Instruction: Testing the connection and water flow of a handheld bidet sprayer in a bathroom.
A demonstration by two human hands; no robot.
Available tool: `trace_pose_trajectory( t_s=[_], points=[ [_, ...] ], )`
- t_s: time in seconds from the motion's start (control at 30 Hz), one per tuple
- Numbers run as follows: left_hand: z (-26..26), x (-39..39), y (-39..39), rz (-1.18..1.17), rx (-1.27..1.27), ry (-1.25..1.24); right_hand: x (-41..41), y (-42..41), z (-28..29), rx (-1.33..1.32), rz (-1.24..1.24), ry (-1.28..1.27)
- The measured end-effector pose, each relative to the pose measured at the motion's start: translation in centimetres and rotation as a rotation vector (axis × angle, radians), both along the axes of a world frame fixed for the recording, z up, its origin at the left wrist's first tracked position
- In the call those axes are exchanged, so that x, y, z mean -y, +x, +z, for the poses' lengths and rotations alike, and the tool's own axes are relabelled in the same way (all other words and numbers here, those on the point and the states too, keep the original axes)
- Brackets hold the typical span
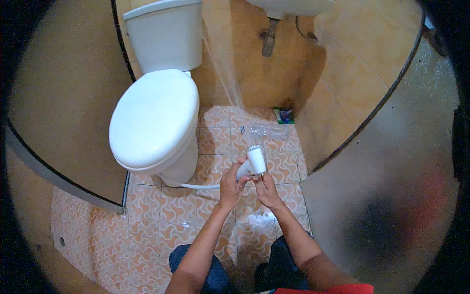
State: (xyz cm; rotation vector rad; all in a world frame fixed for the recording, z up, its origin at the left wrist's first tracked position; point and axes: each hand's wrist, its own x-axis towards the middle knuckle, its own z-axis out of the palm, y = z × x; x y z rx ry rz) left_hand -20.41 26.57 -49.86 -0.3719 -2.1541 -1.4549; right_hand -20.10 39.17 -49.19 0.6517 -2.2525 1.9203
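Observation:
A white handheld bidet sprayer (257,160) is held in front of me, its head pointing toward the back wall. My left hand (231,183) wraps around its handle. My right hand (267,189) grips it from the other side, thumb and fingers at the base of the head; the exact finger placement is partly hidden. Thin jets of water (238,97) leave the nozzle toward the tiled wall (253,79). From behind my left hand a white hose (200,186) runs left to the toilet base.
At left stands a white toilet (156,117), lid down, beside a brown partition (69,99). A sink drainpipe (270,38) hangs at the back. A clear plastic bottle (271,131) and a green packet (284,116) lie on the patterned tile floor (147,220). A wall (382,147) bounds the right.

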Motion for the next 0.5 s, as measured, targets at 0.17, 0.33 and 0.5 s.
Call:
trace_pose_trajectory(
  t_s=[0.17, 0.33, 0.5],
  points=[
    [-1.3, 0.0, 0.2, 0.008, 0.075, 0.060, 0.5, 0.1, 0.2, -0.045, 0.032, -0.052],
    [-1.0, -0.2, -0.2, 0.020, 0.027, 0.052, 0.2, -0.5, -0.6, 0.016, 0.011, -0.051],
    [-1.5, -0.6, -0.1, 0.065, 0.076, 0.022, 0.8, -0.8, -0.3, -0.039, -0.072, -0.043]
  ],
)
